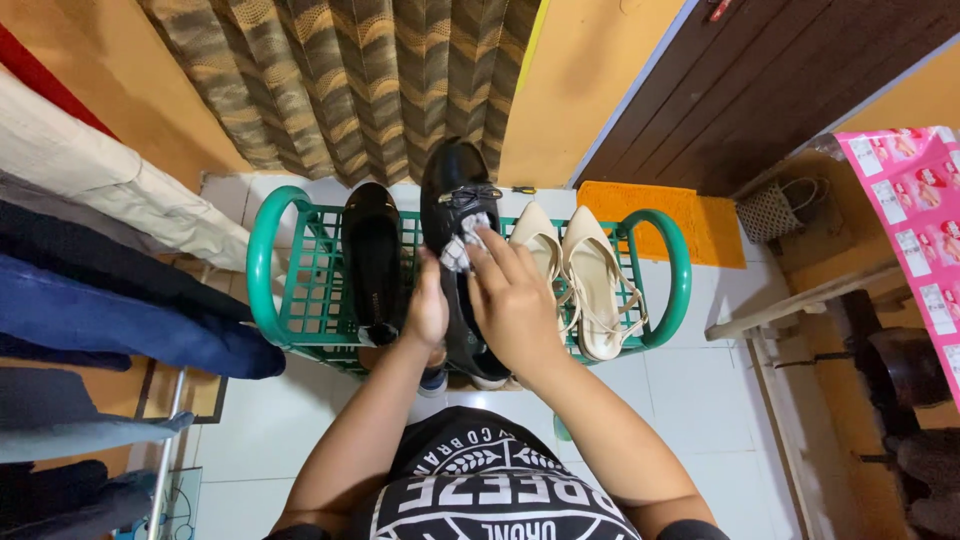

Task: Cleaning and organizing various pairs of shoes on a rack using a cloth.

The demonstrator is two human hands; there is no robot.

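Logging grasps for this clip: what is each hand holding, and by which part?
The left hand grips the black shoe along its side, near the middle. The right hand presses a small white cloth against the shoe's upper with its fingertips.

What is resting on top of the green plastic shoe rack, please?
On the green shoe rack lie one black shoe and a pair of cream slingback shoes. The left hand and right hand cover the rack's middle.

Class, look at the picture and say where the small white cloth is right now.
In the head view the white cloth is near the centre, pressed by the right hand against the black shoe that the left hand holds above the green rack.
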